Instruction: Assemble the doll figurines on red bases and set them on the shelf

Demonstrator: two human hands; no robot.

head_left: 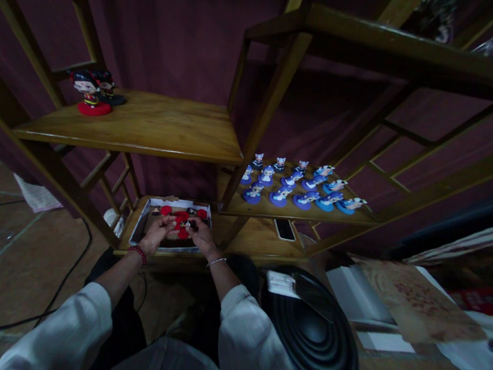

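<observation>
While left hand point(158, 235) and right hand point(200, 236) pinch red-and-black figurine point(185, 224) between fingertips, shallow box point(140, 221) sits below, red pieces point(166, 210) just beyond fingers. Slack pinch could drop figurine; crowded fingers might knock pieces.
</observation>
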